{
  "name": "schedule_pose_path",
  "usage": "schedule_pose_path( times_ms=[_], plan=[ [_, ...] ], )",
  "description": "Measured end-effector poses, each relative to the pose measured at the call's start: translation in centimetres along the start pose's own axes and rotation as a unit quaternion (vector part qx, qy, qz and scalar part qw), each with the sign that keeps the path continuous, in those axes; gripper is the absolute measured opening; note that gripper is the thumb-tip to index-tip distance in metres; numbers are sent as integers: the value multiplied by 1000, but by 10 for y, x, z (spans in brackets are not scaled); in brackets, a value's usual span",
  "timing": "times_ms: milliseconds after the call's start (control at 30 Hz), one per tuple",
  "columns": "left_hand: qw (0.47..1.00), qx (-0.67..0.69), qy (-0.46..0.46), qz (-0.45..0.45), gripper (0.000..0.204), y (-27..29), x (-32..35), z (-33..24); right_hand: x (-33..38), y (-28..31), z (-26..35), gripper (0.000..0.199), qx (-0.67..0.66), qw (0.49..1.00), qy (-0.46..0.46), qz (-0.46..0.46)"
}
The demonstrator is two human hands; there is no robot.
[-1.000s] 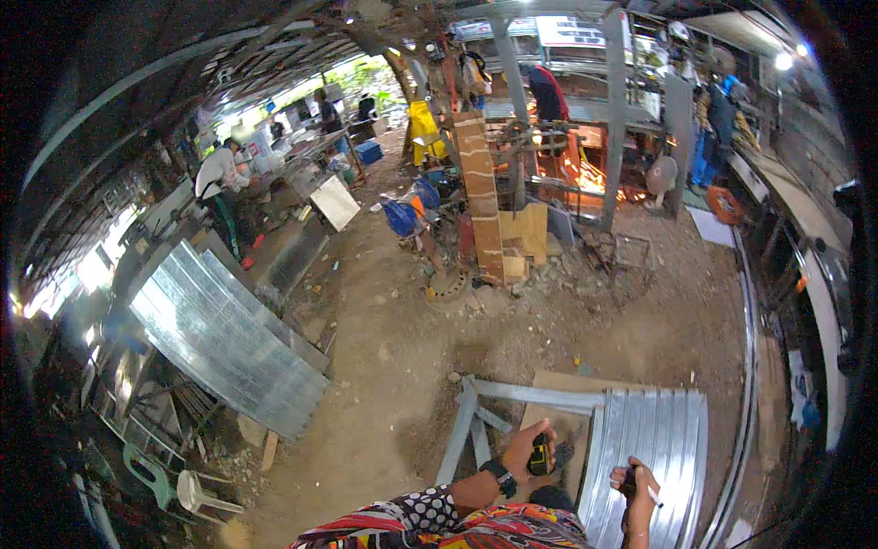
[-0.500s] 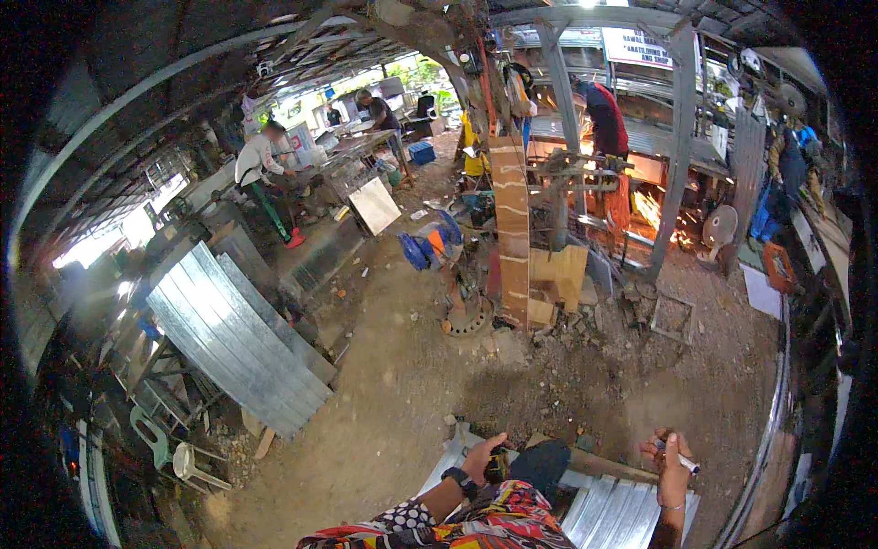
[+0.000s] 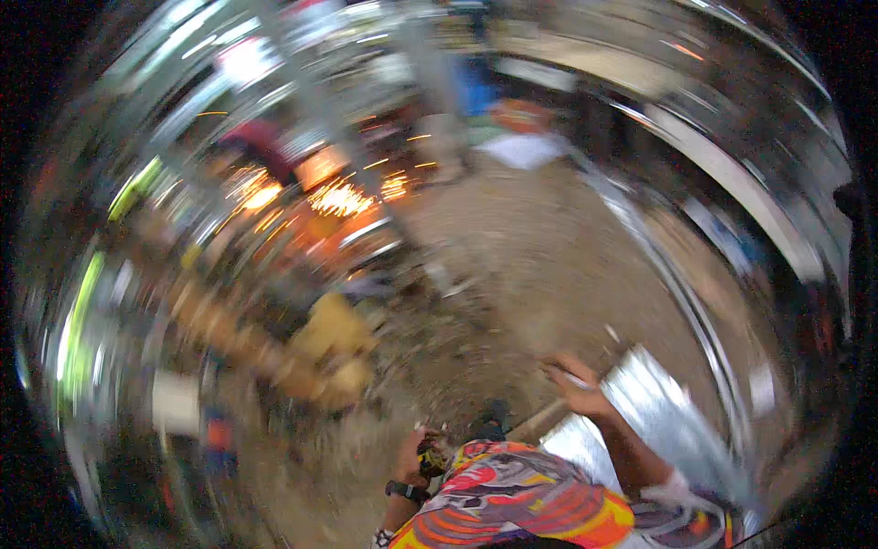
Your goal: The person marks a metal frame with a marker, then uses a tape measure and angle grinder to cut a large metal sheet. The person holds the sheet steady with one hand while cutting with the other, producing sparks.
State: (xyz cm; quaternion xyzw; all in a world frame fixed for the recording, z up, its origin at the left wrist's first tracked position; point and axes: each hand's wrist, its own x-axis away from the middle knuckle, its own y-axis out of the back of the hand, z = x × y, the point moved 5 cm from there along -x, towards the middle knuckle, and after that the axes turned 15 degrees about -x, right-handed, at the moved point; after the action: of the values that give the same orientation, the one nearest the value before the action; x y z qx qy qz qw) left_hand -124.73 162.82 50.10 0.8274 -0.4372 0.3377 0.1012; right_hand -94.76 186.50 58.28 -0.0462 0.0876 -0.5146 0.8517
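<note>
With the view blurring, the right hand (image 3: pixel 578 389) is pinching a thin pen-like marker (image 3: pixel 569 376) over the corrugated sheet (image 3: pixel 677 430), best steadied before marking, while the left hand (image 3: pixel 413 455) is gripping a small dark object (image 3: pixel 430 455).

Blurred sparks (image 3: pixel 343 197), dirt floor (image 3: pixel 540 265)

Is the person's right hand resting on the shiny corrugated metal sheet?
No: the right hand is raised above the shiny corrugated metal sheet, holding a thin light stick-like thing and not touching the sheet.

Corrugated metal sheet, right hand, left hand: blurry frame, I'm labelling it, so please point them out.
corrugated metal sheet (image 3: pixel 672 416), head view, bare ribbed surface.
right hand (image 3: pixel 578 389), head view, back of hand.
left hand (image 3: pixel 412 455), head view, back of hand.
</note>
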Motion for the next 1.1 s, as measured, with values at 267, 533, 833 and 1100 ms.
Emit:
schedule_pose_path(
  times_ms=[267,533,833,1100],
  plan=[
    [956,-214,-14,200,41,-192,-113,-166,-64,44,8,43,81,988,-88,-101],
    [846,-370,-12,383,38,-454,-174,-142,-91,122,10,63,142,956,-77,-245],
    [674,-502,-171,514,46,-669,-255,-183,-182,326,-12,48,-120,897,-86,-418],
    [594,-234,-273,719,67,-892,-218,-322,-253,537,46,30,-188,779,-27,-597]
  ],
)
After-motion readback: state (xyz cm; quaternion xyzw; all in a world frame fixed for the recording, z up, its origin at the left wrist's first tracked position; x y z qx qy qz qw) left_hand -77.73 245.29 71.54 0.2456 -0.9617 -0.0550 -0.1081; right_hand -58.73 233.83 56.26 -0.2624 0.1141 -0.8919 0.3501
